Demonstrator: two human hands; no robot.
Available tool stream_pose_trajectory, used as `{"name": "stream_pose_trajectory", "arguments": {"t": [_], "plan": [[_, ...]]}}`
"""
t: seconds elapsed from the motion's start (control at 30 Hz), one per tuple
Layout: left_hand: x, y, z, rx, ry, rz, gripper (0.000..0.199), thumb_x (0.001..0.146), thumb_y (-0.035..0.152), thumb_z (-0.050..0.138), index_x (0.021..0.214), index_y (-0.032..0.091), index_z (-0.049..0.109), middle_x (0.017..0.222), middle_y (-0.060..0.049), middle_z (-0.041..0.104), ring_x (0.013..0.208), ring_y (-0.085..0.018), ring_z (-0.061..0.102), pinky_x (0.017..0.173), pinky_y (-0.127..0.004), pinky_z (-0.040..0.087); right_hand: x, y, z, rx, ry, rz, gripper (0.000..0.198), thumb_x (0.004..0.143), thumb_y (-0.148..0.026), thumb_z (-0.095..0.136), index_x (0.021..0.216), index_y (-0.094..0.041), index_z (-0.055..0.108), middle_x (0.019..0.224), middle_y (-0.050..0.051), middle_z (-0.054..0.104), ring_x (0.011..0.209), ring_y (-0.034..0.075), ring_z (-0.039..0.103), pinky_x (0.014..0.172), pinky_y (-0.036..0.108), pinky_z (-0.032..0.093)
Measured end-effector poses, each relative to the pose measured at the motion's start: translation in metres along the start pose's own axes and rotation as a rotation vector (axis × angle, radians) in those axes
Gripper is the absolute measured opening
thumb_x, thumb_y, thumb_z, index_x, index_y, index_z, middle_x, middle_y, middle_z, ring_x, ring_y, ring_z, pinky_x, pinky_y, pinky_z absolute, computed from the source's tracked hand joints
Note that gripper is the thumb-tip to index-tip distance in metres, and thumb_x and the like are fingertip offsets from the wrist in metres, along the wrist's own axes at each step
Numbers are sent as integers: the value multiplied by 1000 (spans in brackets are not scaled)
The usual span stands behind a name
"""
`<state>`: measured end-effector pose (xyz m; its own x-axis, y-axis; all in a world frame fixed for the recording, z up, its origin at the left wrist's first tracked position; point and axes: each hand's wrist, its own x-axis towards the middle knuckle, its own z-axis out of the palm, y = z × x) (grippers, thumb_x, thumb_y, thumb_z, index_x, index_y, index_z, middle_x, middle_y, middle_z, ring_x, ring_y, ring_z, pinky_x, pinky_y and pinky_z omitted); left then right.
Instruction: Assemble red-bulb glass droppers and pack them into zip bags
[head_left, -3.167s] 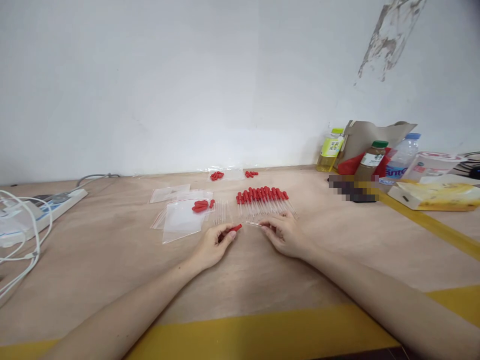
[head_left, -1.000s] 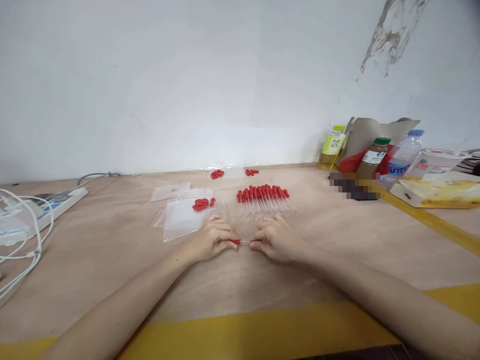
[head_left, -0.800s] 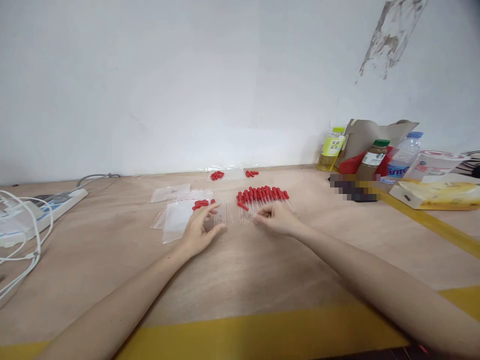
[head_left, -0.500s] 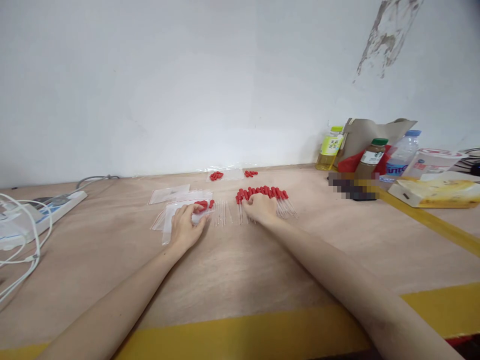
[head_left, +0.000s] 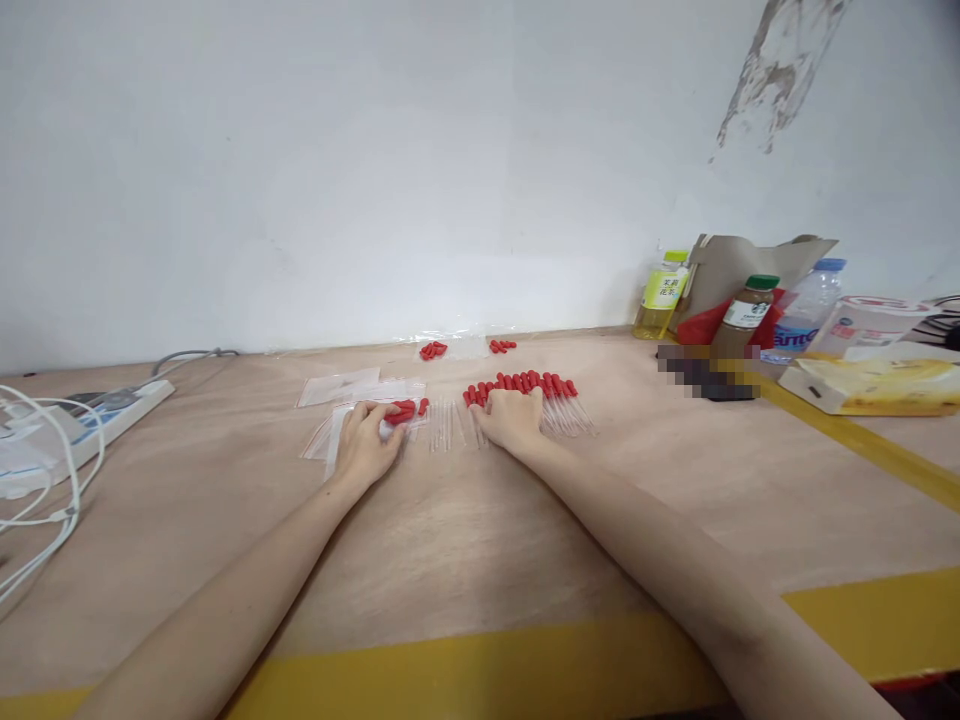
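Observation:
My left hand (head_left: 366,445) rests over a clear zip bag, its fingers loosely bent and the thumb apart. Its fingertips touch the small pile of loose red rubber bulbs (head_left: 405,411). Bare glass dropper tubes (head_left: 444,426) lie side by side between my two hands. To the right is a row of glass droppers with red bulbs (head_left: 529,382). My right hand (head_left: 511,418) is on the left part of this row, with thumb and fingers bent around several droppers. The fingertips there are partly hidden under the hand.
Flat zip bags (head_left: 339,386) lie at the left. More red bulbs (head_left: 433,350) sit near the wall. A white power strip (head_left: 139,412) with cables is at far left. At right stand a yellow-capped bottle (head_left: 660,298), a green-capped bottle (head_left: 742,318) and a tissue pack (head_left: 870,385).
My right hand has shifted slightly left, and the droppers at the left end of the row have moved a little left. My left hand has drawn slightly left, uncovering more red bulbs.

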<state>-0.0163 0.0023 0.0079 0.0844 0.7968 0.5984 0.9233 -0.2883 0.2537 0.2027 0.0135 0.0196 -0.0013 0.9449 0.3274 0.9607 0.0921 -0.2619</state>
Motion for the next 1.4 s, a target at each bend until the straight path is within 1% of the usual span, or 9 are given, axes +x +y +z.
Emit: {"name": "stream_pose_trajectory", "arguments": {"t": [0.17,0.37,0.63,0.83,0.93,1.07,1.17,1.3,1.4], "plan": [[5,-8,4,-60,-55,-33,27,77,28,50,100,19,61,96,-7,53,91,-22,54,82,-33,43,-1,-18,-1,9,-44,-105,30,79,-41,43,85,-17,60,80,8,67,78,22,59,80,39,24],[5,-17,13,-3,-125,79,39,81,28,46,119,20,52,123,-10,41,109,-25,47,93,-37,39,6,-37,1,-27,-217,-18,24,74,-27,47,86,-14,63,91,15,66,85,24,60,82,40,24],[6,-15,14,-89,-105,45,30,78,23,48,106,19,60,107,-7,54,100,-22,52,90,-34,41,9,-42,5,-44,-231,-30,18,74,-18,46,79,-12,63,84,15,66,79,24,60,83,42,21],[6,-15,13,-101,-65,-16,21,77,24,51,93,18,63,94,-6,59,84,-19,57,75,-29,47,-17,-13,-14,-23,18,-127,28,84,-26,34,94,-7,52,81,15,64,76,26,58,78,40,25],[5,-14,11,-111,-64,-35,19,76,25,54,91,19,64,93,-5,61,80,-19,59,72,-29,47,-35,17,-22,37,60,-247,23,86,-20,32,94,-10,50,78,11,64,74,22,58,78,36,26],[6,-15,9,-126,-50,-86,19,74,27,58,91,20,64,89,-3,66,75,-19,61,69,-30,47,-52,57,-22,125,136,-429,26,87,-18,33,107,-14,49,96,10,63,90,20,54,81,33,30],[7,-12,5,-129,9,-124,25,76,29,57,98,19,63,90,-4,67,81,-21,61,72,-32,47,-57,77,-16,151,195,-476,31,86,-17,34,114,-15,49,96,10,62,91,20,53,79,32,34],[3,5,-4,-240,133,5,24,80,26,50,97,17,64,95,-6,65,87,-20,58,75,-31,46,-58,82,-11,279,224,-471,24,85,-14,35,97,-16,56,90,8,60,83,18,55,72,30,37],[-9,28,-7,-410,16,142,23,83,24,46,96,17,63,96,-6,62,87,-17,57,73,-27,46,-62,76,-11,345,216,-446,19,85,-15,37,93,-16,54,88,7,61,79,17,55,71,30,36]]}}
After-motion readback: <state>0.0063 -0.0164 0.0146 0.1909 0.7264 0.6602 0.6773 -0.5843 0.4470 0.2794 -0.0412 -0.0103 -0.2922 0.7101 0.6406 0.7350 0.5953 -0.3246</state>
